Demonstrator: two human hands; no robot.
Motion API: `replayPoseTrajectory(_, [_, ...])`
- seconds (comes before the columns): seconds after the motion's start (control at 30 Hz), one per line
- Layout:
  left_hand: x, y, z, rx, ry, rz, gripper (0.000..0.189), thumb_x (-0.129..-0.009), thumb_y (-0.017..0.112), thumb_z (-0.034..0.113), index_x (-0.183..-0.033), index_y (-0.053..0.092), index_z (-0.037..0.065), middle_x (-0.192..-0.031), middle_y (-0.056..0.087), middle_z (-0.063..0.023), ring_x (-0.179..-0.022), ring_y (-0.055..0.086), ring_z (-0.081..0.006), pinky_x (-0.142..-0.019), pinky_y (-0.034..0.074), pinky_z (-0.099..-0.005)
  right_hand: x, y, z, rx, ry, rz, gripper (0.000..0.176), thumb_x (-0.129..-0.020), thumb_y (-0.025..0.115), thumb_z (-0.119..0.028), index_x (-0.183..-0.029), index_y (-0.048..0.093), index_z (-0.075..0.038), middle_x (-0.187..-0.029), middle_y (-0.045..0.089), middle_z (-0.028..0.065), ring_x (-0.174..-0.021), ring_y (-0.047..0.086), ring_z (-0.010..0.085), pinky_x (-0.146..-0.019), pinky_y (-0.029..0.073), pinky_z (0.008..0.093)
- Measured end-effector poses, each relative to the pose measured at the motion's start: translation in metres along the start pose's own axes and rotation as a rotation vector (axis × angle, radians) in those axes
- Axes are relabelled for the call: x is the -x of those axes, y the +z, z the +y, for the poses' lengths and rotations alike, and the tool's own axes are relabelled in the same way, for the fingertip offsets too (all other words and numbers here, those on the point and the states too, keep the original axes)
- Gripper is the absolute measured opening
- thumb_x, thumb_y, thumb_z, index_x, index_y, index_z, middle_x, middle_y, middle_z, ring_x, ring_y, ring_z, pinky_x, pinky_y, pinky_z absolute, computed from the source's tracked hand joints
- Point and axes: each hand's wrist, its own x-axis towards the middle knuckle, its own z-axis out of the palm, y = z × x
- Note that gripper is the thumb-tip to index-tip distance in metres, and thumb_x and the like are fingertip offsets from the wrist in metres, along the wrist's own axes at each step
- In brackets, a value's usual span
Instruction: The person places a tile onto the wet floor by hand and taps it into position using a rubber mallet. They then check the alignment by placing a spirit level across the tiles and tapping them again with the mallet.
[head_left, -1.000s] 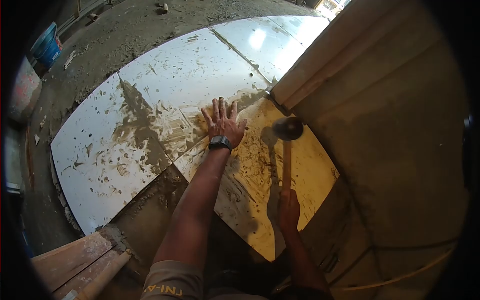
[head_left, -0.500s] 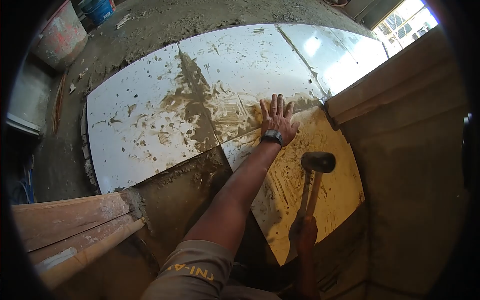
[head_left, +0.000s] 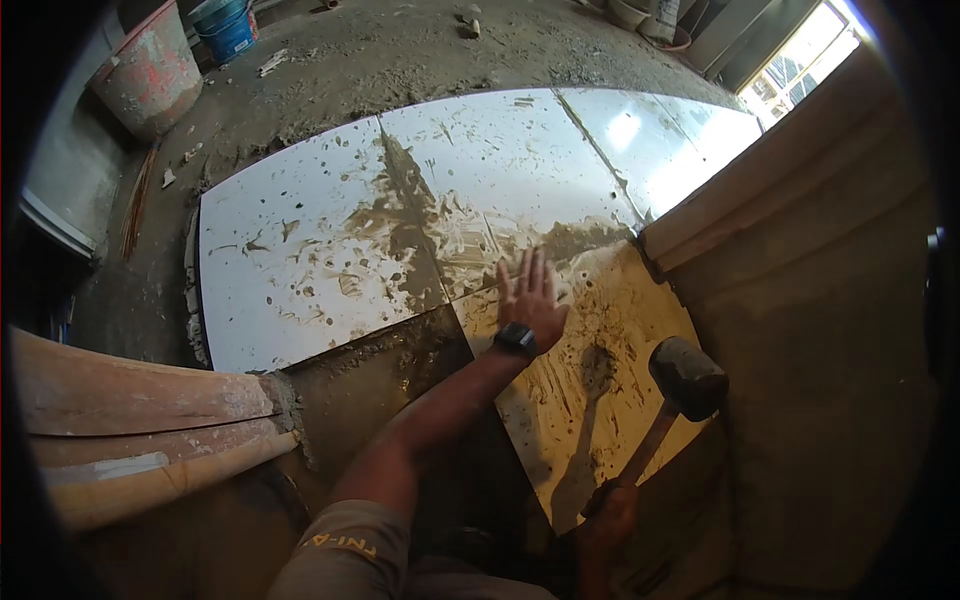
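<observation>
My left hand (head_left: 533, 305), with a dark watch (head_left: 516, 340) at the wrist, is spread over the near floor tile (head_left: 655, 300), close to its upper left edge. Nothing is in its fingers. My right hand (head_left: 612, 512) is wrapped round the wooden handle of a rubber mallet (head_left: 690, 378). The black mallet head is raised above the tile's right side, and its shadow falls on the tile. Wet grey-brown mortar smears the tile surface. Beyond the joint, a white tile (head_left: 300, 240) spattered with mortar adjoins it.
Wet mortar (head_left: 385, 375) fills the dark gap left of the near tile. Wooden door frames stand at the left (head_left: 150, 395) and right (head_left: 760, 190). Farther off are a stained bucket (head_left: 150, 75), a blue pail (head_left: 222, 30) and rough floor (head_left: 400, 60).
The mallet has lifted away from the tile and swung right. My left hand has drawn back toward me and slightly left. The camera view has tilted upward, showing more floor behind.
</observation>
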Motion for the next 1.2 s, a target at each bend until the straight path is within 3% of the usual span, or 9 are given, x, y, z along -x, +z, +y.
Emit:
replayPoseTrajectory(0.17, [0.010, 0.019, -0.026, 0.064, -0.101, 0.016, 0.089, -0.097, 0.040, 0.060, -0.159, 0.013, 0.003, -0.167, 0.008, -0.0156, -0.155, -0.003, -0.0297, -0.120, -0.007, -0.0626, -0.024, 0.030, 0.028, 0.076, -0.078, -0.036, 0.046, -0.104, 0.044, -0.050, -0.093, 0.053, -0.006, -0.066, 0.046, 0.0010, -0.056, 0.047, 0.0117, -0.052, 0.039, 0.0297])
replayPoseTrajectory(0.23, [0.009, 0.018, -0.025, 0.053, -0.109, 0.061, 0.088, -0.098, 0.040, 0.060, -0.159, 0.014, 0.003, -0.167, 0.009, -0.0154, -0.155, -0.002, -0.0300, -0.120, -0.006, -0.0625, -0.042, 0.040, 0.044, 0.513, -0.050, -0.178, 0.042, -0.104, 0.045, -0.044, -0.099, 0.052, -0.003, -0.067, 0.051, 0.0073, -0.057, 0.052, 0.0201, -0.054, 0.042, 0.0371])
replayPoseTrajectory(0.57, [0.009, 0.018, -0.026, 0.046, -0.092, 0.060, 0.088, -0.097, 0.041, 0.059, -0.159, 0.015, 0.002, -0.167, 0.010, -0.0156, -0.155, -0.001, -0.0306, -0.120, -0.006, -0.0636, -0.064, 0.050, 0.034, 0.527, 0.065, -0.228, 0.043, -0.105, 0.041, -0.041, -0.107, 0.054, 0.000, -0.081, 0.063, 0.0200, -0.072, 0.064, 0.0370, -0.065, 0.047, 0.0467])
replayPoseTrajectory(0.77, [0.010, 0.015, -0.025, 0.044, -0.097, 0.076, 0.087, -0.098, 0.040, 0.058, -0.159, 0.015, 0.001, -0.167, 0.010, -0.0155, -0.155, 0.000, -0.0310, -0.120, -0.006, -0.0636, -0.054, 0.048, 0.035, 0.621, 0.092, -0.257, 0.042, -0.105, 0.040, -0.041, -0.105, 0.055, -0.001, -0.078, 0.061, 0.0177, -0.069, 0.062, 0.0351, -0.063, 0.046, 0.0459])
replayPoseTrajectory(0.83, [0.009, 0.016, -0.026, 0.044, -0.099, 0.084, 0.088, -0.097, 0.041, 0.058, -0.158, 0.015, 0.001, -0.167, 0.010, -0.0153, -0.155, 0.000, -0.0315, -0.119, -0.006, -0.0639, -0.050, 0.048, 0.029, 0.446, 0.142, -0.183, 0.043, -0.105, 0.040, -0.041, -0.105, 0.055, 0.000, -0.078, 0.059, 0.0185, -0.070, 0.060, 0.0376, -0.066, 0.046, 0.0475])
replayPoseTrajectory(0.97, [0.008, 0.018, -0.025, 0.027, -0.086, 0.079, 0.088, -0.097, 0.040, 0.059, -0.158, 0.015, 0.001, -0.167, 0.011, -0.0155, -0.155, 0.000, -0.0325, -0.119, -0.005, -0.0648, -0.044, 0.051, 0.036, 0.536, -0.013, -0.221, 0.045, -0.105, 0.042, -0.043, -0.102, 0.055, 0.000, -0.074, 0.056, 0.0117, -0.067, 0.057, 0.0257, -0.064, 0.045, 0.0414])
replayPoseTrajectory(1.0, [0.007, 0.017, -0.025, 0.032, -0.094, 0.060, 0.089, -0.097, 0.040, 0.059, -0.159, 0.014, 0.001, -0.167, 0.010, -0.0156, -0.155, 0.000, -0.0329, -0.119, -0.005, -0.0652, -0.050, 0.053, 0.034, 0.599, 0.148, -0.282, 0.047, -0.104, 0.043, -0.044, -0.103, 0.055, 0.001, -0.073, 0.055, 0.0118, -0.066, 0.056, 0.0258, -0.063, 0.044, 0.0414])
replayPoseTrajectory(1.13, [0.006, 0.018, -0.027, 0.011, -0.095, 0.082, 0.089, -0.097, 0.041, 0.059, -0.159, 0.015, 0.001, -0.167, 0.010, -0.0160, -0.155, -0.001, -0.0341, -0.118, -0.005, -0.0658, -0.044, 0.052, 0.021, 0.376, 0.181, -0.226, 0.052, -0.104, 0.041, -0.048, -0.105, 0.055, 0.001, -0.080, 0.060, 0.0187, -0.074, 0.061, 0.0359, -0.069, 0.046, 0.0478])
replayPoseTrajectory(1.2, [0.009, 0.019, -0.027, 0.009, -0.096, 0.076, 0.089, -0.097, 0.041, 0.059, -0.159, 0.015, 0.001, -0.167, 0.010, -0.0160, -0.155, 0.000, -0.0341, -0.118, -0.005, -0.0658, -0.046, 0.056, 0.027, 0.483, 0.139, -0.251, 0.050, -0.104, 0.041, -0.048, -0.103, 0.057, 0.000, -0.076, 0.059, 0.0133, -0.070, 0.058, 0.0270, -0.065, 0.045, 0.0426])
